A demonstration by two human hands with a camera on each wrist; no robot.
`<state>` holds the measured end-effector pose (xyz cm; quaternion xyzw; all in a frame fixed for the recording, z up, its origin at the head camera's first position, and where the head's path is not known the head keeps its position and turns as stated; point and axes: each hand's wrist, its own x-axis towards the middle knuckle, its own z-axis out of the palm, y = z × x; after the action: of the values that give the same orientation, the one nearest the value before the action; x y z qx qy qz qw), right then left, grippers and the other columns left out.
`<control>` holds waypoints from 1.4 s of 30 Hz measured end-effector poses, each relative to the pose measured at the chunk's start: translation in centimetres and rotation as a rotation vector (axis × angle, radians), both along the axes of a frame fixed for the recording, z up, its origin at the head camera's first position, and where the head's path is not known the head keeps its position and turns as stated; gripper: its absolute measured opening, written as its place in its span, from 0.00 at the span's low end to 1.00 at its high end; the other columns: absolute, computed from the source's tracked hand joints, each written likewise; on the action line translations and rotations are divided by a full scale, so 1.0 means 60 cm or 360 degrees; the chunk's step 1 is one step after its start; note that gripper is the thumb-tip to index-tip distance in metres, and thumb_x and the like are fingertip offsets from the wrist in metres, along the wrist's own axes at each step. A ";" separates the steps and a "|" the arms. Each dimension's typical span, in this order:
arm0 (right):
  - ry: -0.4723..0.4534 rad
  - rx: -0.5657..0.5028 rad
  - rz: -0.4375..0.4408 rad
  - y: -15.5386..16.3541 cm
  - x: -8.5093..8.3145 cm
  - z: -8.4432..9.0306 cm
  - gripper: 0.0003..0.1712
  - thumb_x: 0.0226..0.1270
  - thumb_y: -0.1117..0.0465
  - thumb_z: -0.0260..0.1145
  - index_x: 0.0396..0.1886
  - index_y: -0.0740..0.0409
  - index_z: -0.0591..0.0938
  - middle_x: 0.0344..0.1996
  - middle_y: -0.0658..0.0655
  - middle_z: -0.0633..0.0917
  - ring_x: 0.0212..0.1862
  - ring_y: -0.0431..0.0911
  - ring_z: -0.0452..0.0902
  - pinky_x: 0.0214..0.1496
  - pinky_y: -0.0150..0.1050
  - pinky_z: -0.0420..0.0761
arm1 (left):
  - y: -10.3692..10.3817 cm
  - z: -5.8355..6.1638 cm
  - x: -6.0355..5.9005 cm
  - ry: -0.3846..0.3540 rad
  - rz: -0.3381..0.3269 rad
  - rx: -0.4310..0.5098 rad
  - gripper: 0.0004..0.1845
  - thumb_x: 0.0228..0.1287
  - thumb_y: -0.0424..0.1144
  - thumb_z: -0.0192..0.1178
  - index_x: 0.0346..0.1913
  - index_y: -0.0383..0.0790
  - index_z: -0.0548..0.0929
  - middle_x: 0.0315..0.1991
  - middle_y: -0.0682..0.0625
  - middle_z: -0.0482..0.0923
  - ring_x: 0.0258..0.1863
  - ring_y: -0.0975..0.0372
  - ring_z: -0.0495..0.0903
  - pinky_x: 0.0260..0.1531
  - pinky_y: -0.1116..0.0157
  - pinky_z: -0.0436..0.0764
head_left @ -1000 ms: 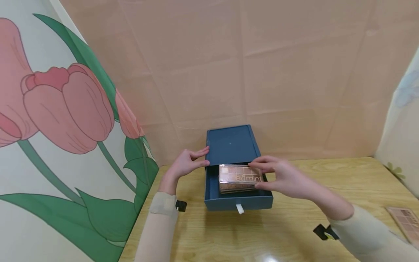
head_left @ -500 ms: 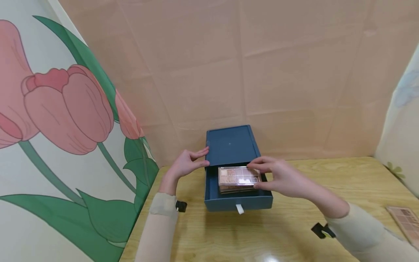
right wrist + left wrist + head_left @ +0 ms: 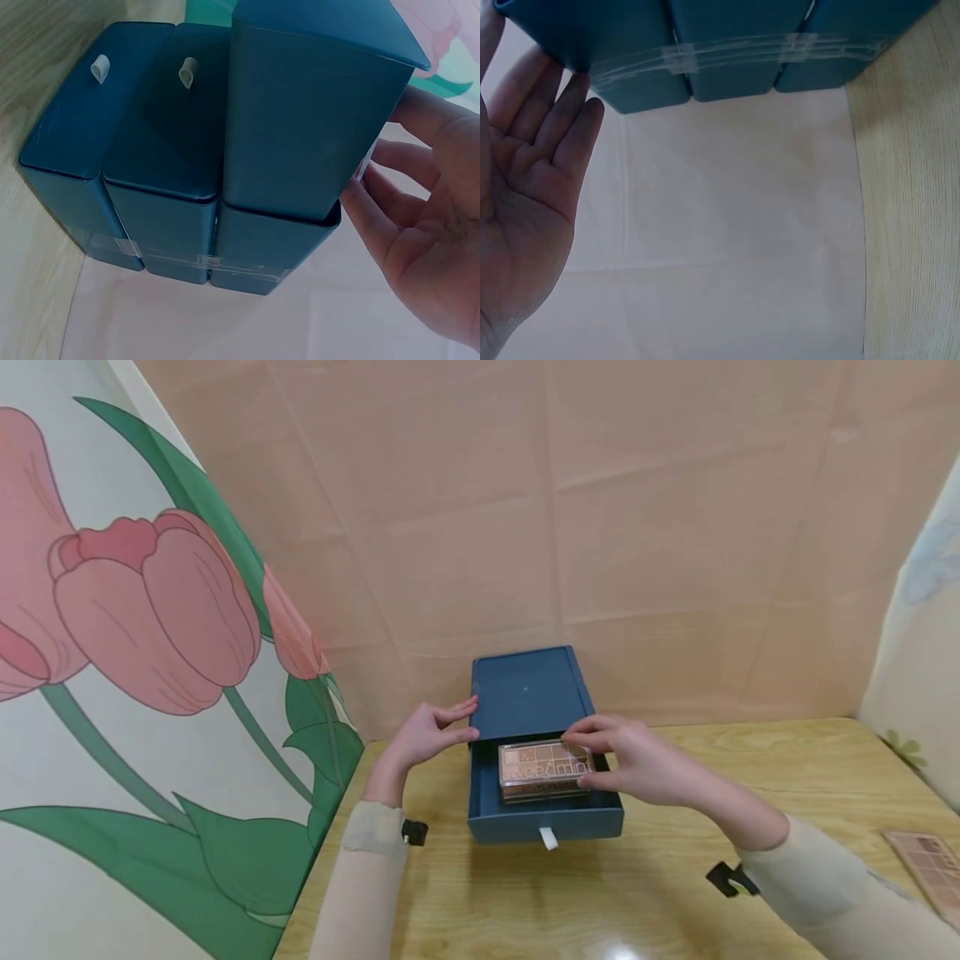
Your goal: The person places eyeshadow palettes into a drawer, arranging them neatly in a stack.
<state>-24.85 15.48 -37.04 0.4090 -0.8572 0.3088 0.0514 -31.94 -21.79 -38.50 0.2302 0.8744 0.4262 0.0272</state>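
A dark blue drawer unit [image 3: 525, 693] stands against the backdrop, its top drawer [image 3: 510, 828] pulled out. Inside lies a stack of eyeshadow palettes. My right hand [image 3: 648, 764] pinches the right end of the uppermost eyeshadow palette [image 3: 534, 763] between thumb and fingers, over the drawer. With fingers and thumb extended, my left hand [image 3: 427, 733] touches the unit's left side. In the left wrist view its fingers lie against the blue wall [image 3: 727, 52]. In the right wrist view the pulled-out drawer [image 3: 300, 120] hides most of the palette from sight.
Another eyeshadow palette [image 3: 926, 868] lies on the wooden table [image 3: 570, 902] at the far right. Two shut drawers with white pull tabs [image 3: 189, 72] sit under the open one. A peach cloth backdrop [image 3: 675, 543] rises behind, and a tulip-printed wall [image 3: 157, 602] stands at the left.
The palette in my right hand has tilted and come down slightly onto the stack. My right hand has shifted a little left with it; the left hand stays at the unit's side.
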 end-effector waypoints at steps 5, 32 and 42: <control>0.0049 0.0050 0.0029 -0.004 -0.003 0.008 0.30 0.68 0.60 0.80 0.68 0.61 0.86 0.61 0.55 0.84 0.56 0.48 0.83 0.53 0.48 0.85 | -0.002 0.002 0.000 0.0020 0.0016 -0.0017 0.30 0.71 0.51 0.74 0.72 0.45 0.81 0.72 0.58 0.76 0.54 0.52 0.87 0.26 0.63 0.64; 0.0172 0.0335 -0.0035 -0.005 -0.009 0.018 0.26 0.67 0.57 0.81 0.64 0.56 0.88 0.63 0.57 0.85 0.60 0.56 0.83 0.55 0.52 0.85 | 0.006 0.001 -0.007 0.0046 0.0002 -0.0017 0.31 0.71 0.52 0.73 0.72 0.46 0.80 0.73 0.58 0.75 0.18 0.59 0.66 0.22 0.61 0.60; 0.0204 0.0346 -0.0033 -0.011 -0.011 0.014 0.23 0.66 0.58 0.82 0.60 0.53 0.90 0.59 0.56 0.87 0.57 0.54 0.85 0.54 0.53 0.85 | 0.004 0.000 -0.007 0.0044 -0.0001 -0.0021 0.31 0.71 0.52 0.73 0.72 0.47 0.80 0.73 0.59 0.75 0.19 0.59 0.65 0.22 0.62 0.61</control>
<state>-25.51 14.83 -36.21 0.4220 -0.8848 0.1869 0.0646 -32.37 -21.57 -38.52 0.2361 0.8774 0.4173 0.0168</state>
